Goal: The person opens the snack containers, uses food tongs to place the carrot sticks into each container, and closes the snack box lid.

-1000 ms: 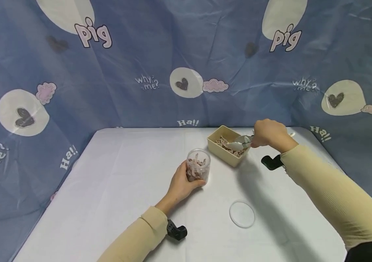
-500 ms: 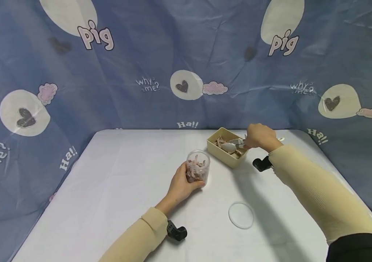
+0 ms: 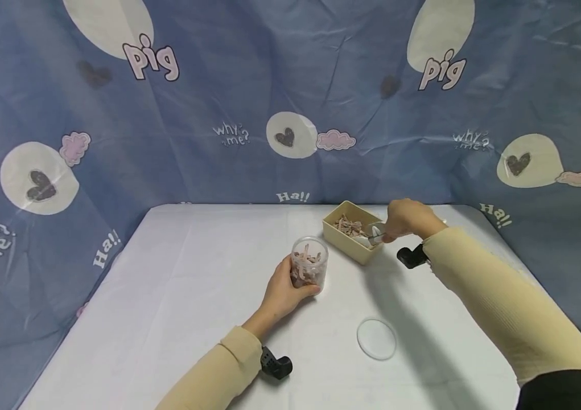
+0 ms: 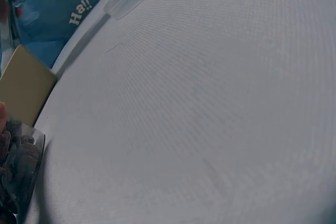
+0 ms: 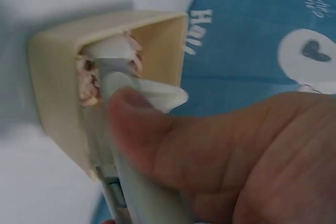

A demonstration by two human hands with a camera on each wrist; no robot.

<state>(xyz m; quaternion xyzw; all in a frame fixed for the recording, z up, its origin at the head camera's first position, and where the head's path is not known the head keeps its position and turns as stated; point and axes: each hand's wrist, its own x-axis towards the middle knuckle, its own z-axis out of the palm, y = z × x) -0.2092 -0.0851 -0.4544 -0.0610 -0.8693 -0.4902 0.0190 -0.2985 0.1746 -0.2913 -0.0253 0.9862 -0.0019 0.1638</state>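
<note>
My left hand (image 3: 281, 289) grips a clear plastic jar (image 3: 310, 265) standing on the white table, its fingers and thumb round the lower part. Brownish-pink shredded strips, like dried meat, partly fill the jar. Behind it to the right is a cream rectangular box (image 3: 343, 244) with more strips (image 3: 350, 226) inside. My right hand (image 3: 409, 218) holds grey-and-white tongs (image 5: 123, 74) over the box's right end. The thumb presses along the tongs' handle in the right wrist view, and their front end is down among the strips. Whether the tips pinch any strips cannot be seen.
A clear round lid (image 3: 394, 332) lies flat on the table (image 3: 208, 256), nearer me and right of the jar. Blue printed cloth (image 3: 249, 74) hangs behind the table's far edge and at both sides.
The right hand moved left with the tongs over the box, then shifted slightly back right as their tips went lower at the box's right end. The left hand and jar stayed put.
</note>
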